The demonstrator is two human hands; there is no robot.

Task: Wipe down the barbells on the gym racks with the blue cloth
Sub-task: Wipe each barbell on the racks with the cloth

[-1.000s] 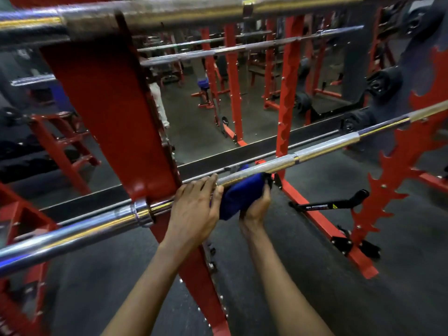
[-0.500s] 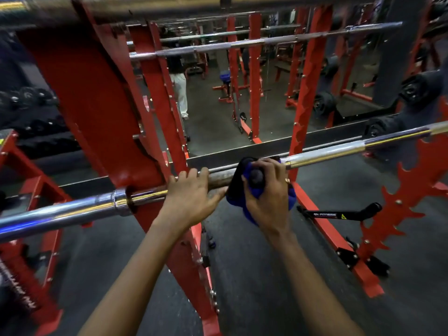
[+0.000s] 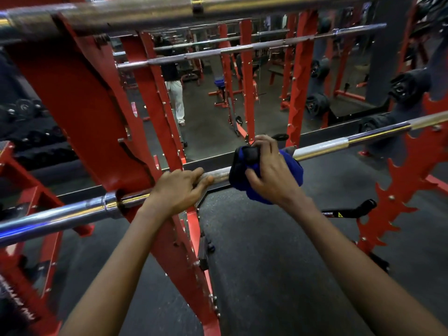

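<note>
head view. a chrome barbell (image 3: 322,147) lies across a gym rack and runs from the near left to the far right. it passes behind the broad red upright (image 3: 80,100) on the left. the left hand (image 3: 179,190) curls over the shaft just right of that upright, fingers on top and thumb beneath, gripping the bare metal. the right hand (image 3: 269,175) sits just to its right on the same shaft. it is closed around the blue cloth (image 3: 294,168), which is wrapped round the bar. folds of cloth bulge out on both sides of the fist and hang below it. a short, dull stretch of shaft shows between the two hands; right of the cloth the metal is bright. a serrated red plate (image 3: 397,183) stands on the right. an upper barbell (image 3: 145,8) crosses the top of the view, close and blurred, and farther bars (image 3: 266,44) rest on racks beyond. black weight plates (image 3: 407,86) hang at the far right. a person in light trousers (image 3: 175,98) stands far off.

step in hand, as judged: wiping the shaft of the lower bar, with the left hand steadying it. how much of it is already wiped cannot be told. the next move calls for sliding the wrapped cloth rightward along the shaft. the grip should be firm enough to rub all round, while the left hand stops the bar from rolling.
</note>
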